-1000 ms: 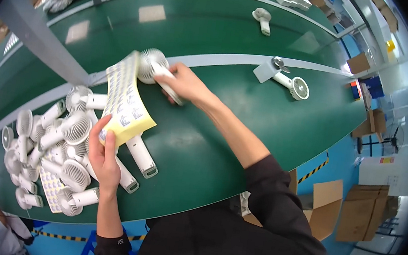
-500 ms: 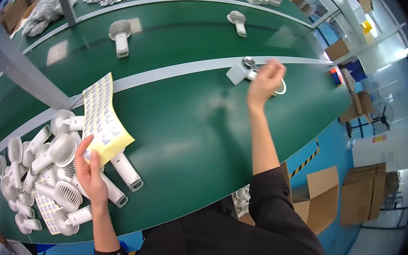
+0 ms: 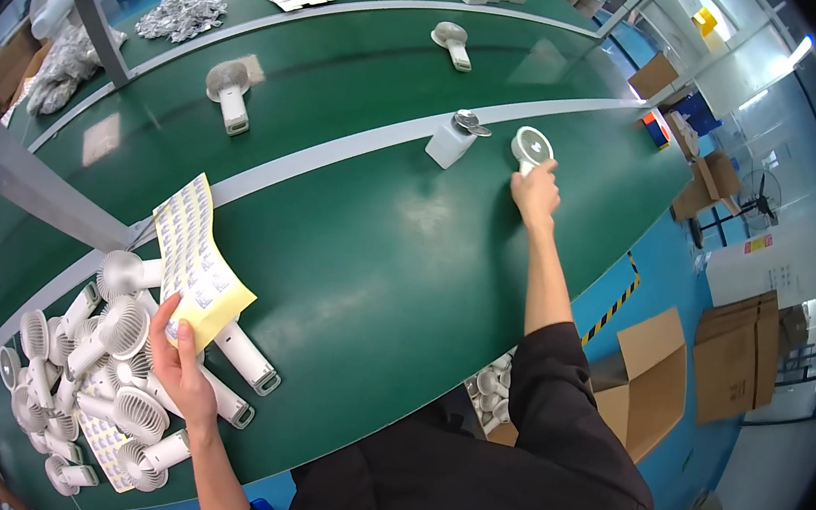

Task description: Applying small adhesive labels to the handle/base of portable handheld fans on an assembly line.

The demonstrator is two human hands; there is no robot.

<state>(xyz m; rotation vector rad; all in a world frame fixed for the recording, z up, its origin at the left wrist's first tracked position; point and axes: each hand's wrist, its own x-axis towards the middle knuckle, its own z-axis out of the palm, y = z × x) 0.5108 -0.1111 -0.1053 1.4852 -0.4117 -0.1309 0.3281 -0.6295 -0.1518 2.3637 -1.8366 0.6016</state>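
Note:
My left hand [image 3: 183, 355] pinches the lower edge of a yellow-backed sticker sheet [image 3: 195, 251], held upright above a pile of white handheld fans [image 3: 123, 323]. Small printed labels cover the sheet in rows. Out at the right, my right hand [image 3: 537, 194] is closed around the handle of a single white handheld fan [image 3: 532, 146], its round head pointing away from me. To the left of that fan stands a white square bottle [image 3: 451, 144] with a metal top. Another sticker sheet [image 3: 109, 448] lies partly under the piled fans.
Beyond the grey divider strip, two bagged fans [image 3: 228, 93] [image 3: 453, 46] lie on the green conveyor belt. A grey metal post [image 3: 39, 178] rises at the left. An open cardboard box [image 3: 649, 393] stands on the floor at right, and a box of white parts [image 3: 491, 395] sits below the table edge.
My right hand has come down from beside the bottle's top and now grips the fan's handle. The left hand keeps its hold on the sheet. The view has shifted slightly.

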